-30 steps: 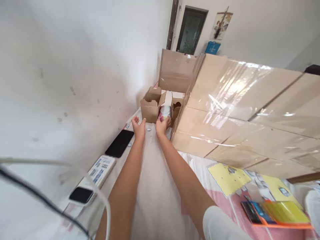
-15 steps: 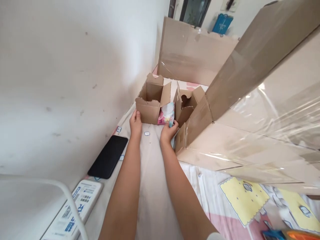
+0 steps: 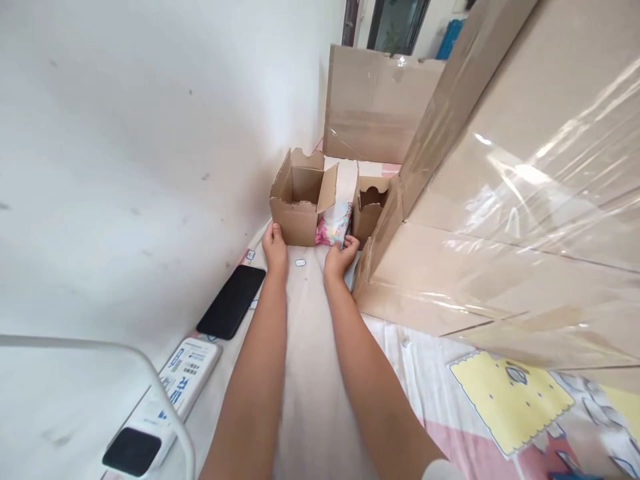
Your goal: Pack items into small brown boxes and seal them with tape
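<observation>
Nearest, along the wall, lay one white box with blue print point(image 3: 186, 375), a small dark device point(image 3: 132, 451) resting on its near end, and beyond it one black phone point(image 3: 231, 301) flat on the pale sheet point(image 3: 310, 347). Two bare forearms stretched straight out, side by side. The left hand point(image 3: 275, 245) was pressed against the front lower edge of the first of two small open cardboard boxes point(image 3: 299, 200), fingers spread on it rather than closed. The right hand point(image 3: 341, 255) pinched the bottom of one pink tissue pack point(image 3: 334, 225), which stood between the two boxes, the second small box point(image 3: 369, 208) just beside it. Large plastic-wrapped cartons point(image 3: 520, 193) walled in the right.
</observation>
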The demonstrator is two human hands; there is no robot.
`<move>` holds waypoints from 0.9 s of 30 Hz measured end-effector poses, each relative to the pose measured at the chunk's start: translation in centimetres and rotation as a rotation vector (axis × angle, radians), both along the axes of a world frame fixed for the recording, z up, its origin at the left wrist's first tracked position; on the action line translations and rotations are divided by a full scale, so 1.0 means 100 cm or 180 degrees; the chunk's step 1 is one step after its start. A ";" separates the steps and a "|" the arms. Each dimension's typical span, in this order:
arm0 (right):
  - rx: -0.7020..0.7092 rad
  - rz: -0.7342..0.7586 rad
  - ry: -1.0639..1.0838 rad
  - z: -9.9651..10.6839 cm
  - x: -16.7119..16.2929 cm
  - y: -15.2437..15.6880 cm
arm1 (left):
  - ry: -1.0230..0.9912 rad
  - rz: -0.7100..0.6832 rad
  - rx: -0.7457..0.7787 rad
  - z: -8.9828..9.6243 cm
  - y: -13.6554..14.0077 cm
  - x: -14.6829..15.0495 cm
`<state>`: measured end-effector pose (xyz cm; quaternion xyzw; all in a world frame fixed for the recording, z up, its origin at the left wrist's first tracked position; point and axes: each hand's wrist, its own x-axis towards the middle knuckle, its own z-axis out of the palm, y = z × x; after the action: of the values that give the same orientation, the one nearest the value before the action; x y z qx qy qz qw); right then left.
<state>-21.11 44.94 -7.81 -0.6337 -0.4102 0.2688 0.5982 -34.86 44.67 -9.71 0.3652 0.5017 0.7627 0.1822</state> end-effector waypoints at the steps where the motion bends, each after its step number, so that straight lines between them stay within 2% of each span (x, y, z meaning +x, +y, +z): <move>1: 0.0019 0.0011 0.0012 0.001 -0.001 0.000 | 0.0024 0.0011 -0.0002 0.000 -0.001 -0.001; 9: 0.0138 0.0178 0.0043 0.018 -0.002 -0.008 | 0.0104 0.0471 -0.0314 0.005 -0.004 0.001; 16: 0.0453 0.0301 0.0593 0.052 -0.012 -0.024 | 0.0081 0.0902 -0.0116 0.026 -0.022 0.003; 18: 0.0555 0.0453 0.0779 0.066 -0.014 -0.033 | 0.0077 0.1033 -0.0019 0.038 -0.041 0.002; 21: 0.0655 0.0750 0.1113 0.087 -0.013 -0.062 | 0.0170 0.1183 0.0065 0.060 -0.083 0.000; 25: 0.0606 0.1373 0.1617 0.107 -0.003 -0.123 | 0.0320 0.1361 0.0018 0.083 -0.159 -0.004; 27: 0.0483 0.1693 0.1808 0.115 0.009 -0.159 | 0.0461 0.1190 -0.0131 0.088 -0.203 -0.001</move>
<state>-20.18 29.08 3.67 -0.3597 -0.3969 0.5479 0.6426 -34.97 24.41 -0.92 0.3158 0.5880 0.7446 0.0082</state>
